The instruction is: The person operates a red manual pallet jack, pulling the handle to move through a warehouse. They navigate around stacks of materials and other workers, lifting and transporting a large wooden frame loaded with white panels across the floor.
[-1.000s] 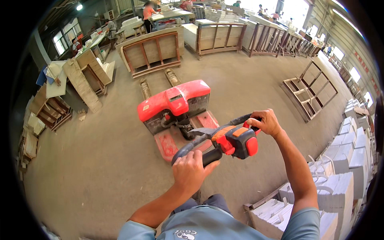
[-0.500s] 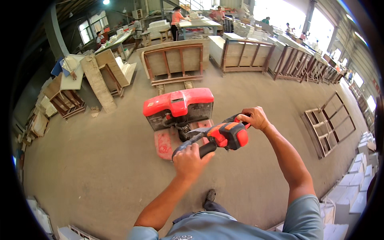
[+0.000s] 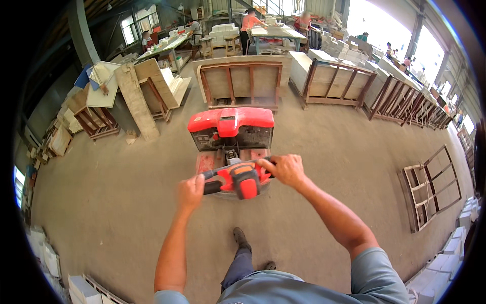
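Observation:
A red and black electric pallet truck [image 3: 231, 121] stands on the floor in front of me. Its steering handle [image 3: 245, 180], with orange and red parts and black grips, tilts toward me. My left hand [image 3: 190, 192] is wrapped round the left end of the handle. My right hand [image 3: 286, 169] grips the right end, thumb toward the middle. Beyond the truck's red cover stands a brown-framed wooden rack [image 3: 241, 83] with pale panels leaning on it. The truck's forks are hidden behind the cover.
More framed racks [image 3: 340, 83] with panels line the far right. An unloaded wooden frame [image 3: 430, 187] rests on the floor at right. White blocks [image 3: 440, 268] are stacked at the lower right. Leaning boards [image 3: 136, 101] stand at far left. People [image 3: 250, 25] are at tables in the back.
The handle has swung left and now sits nearly level, both hands moving with it. The truck has turned to point straighter at the rack. My feet have shifted.

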The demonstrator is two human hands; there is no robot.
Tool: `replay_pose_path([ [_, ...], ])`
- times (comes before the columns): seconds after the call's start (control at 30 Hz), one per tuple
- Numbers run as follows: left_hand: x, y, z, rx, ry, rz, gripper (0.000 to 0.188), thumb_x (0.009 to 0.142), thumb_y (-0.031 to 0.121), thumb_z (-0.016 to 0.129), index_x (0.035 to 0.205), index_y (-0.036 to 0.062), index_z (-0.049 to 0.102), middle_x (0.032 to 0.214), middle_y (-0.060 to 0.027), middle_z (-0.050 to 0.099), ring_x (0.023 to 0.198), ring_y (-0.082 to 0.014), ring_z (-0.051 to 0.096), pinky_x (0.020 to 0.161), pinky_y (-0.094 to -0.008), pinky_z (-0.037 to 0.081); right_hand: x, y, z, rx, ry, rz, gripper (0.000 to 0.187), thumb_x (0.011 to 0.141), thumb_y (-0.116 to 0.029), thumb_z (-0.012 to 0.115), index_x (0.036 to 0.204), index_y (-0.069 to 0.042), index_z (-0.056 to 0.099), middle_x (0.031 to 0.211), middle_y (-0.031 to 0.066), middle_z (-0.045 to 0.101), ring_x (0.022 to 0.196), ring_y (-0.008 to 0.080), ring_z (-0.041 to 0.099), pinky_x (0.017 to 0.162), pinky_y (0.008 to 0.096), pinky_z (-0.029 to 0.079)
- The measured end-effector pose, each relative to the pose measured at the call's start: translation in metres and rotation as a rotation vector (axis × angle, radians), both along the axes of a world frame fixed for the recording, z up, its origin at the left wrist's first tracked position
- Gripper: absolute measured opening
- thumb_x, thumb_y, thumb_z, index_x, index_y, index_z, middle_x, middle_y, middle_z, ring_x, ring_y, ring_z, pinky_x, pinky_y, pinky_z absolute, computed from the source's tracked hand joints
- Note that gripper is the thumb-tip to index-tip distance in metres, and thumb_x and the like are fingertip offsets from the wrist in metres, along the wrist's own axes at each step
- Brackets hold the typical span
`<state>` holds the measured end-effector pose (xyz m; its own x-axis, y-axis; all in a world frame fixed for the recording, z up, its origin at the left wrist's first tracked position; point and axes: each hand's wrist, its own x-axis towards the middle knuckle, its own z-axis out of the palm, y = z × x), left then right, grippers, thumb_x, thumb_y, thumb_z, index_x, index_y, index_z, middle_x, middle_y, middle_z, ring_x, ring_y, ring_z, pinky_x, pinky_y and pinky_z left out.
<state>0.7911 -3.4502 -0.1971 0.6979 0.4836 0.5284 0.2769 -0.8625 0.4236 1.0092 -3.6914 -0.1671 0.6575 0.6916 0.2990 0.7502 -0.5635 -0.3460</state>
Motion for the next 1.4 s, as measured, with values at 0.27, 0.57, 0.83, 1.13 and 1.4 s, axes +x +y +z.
replay_pose_path([
  [0.27, 0.049, 0.162, -0.008, -0.119, 0.017, -0.016, 0.044, 0.095, 0.035, 0.052, 0.07, 0.0013, 0.065, 0.065, -0.0207, 0.06, 0.06, -0.0408, 0.06, 0.059, -0.048, 0.045, 0.005, 0.121, -0.018, 0.062, -0.098, 0.046, 0.064, 0.09, -0.062, 0.054, 0.061, -0.007, 0.068, 0.055, 0.0132, 0.062, 0.051, 0.0313, 0.062, 0.05, 0.0441, 0.046],
  [0.57, 0.135, 0.251, -0.002, -0.147, 0.039, 0.052, 0.045, 0.094, 0.037, 0.052, 0.068, 0.0029, 0.067, 0.065, -0.0198, 0.062, 0.062, -0.0401, 0.061, 0.062, -0.0473, 0.047, 0.072, 0.205, -0.009, 0.083, -0.077, -0.002, 0.069, 0.091, -0.064, 0.051, 0.058, -0.005, 0.068, 0.054, 0.015, 0.062, 0.05, 0.0303, 0.063, 0.046, 0.0432, 0.043],
  [0.83, 0.175, 0.317, 0.0, -0.189, 0.002, -0.02, 0.048, 0.094, 0.039, 0.053, 0.066, 0.0019, 0.066, 0.061, -0.0184, 0.061, 0.056, -0.0345, 0.06, 0.059, -0.0441, 0.046, 0.118, 0.252, 0.0, 0.003, 0.107, 0.188, 0.074, 0.092, -0.066, 0.047, 0.062, -0.003, 0.07, 0.06, 0.0177, 0.065, 0.058, 0.0341, 0.066, 0.053, 0.044, 0.048],
  [1.13, 0.223, 0.334, 0.018, -0.294, 0.008, 0.022, 0.049, 0.094, 0.036, 0.055, 0.063, -0.0007, 0.065, 0.055, -0.0153, 0.059, 0.052, -0.0266, 0.059, 0.057, -0.0391, 0.044, 0.204, 0.273, 0.052, -0.205, 0.918, 0.545, 0.086, 0.099, -0.068, 0.031, 0.091, 0.011, 0.066, 0.064, 0.0132, 0.066, 0.055, 0.0228, 0.067, 0.055, 0.0374, 0.054],
  [1.4, 0.273, 0.381, 0.032, -0.324, -0.005, -0.044, 0.049, 0.095, 0.033, 0.056, 0.062, -0.0014, 0.065, 0.054, -0.0134, 0.059, 0.052, -0.0244, 0.058, 0.057, -0.0387, 0.044, 0.235, 0.308, 0.06, -0.198, 0.881, 0.442, 0.084, 0.093, -0.075, 0.035, 0.089, 0.003, 0.067, 0.063, 0.0094, 0.065, 0.052, 0.0176, 0.065, 0.058, 0.0337, 0.054],
])
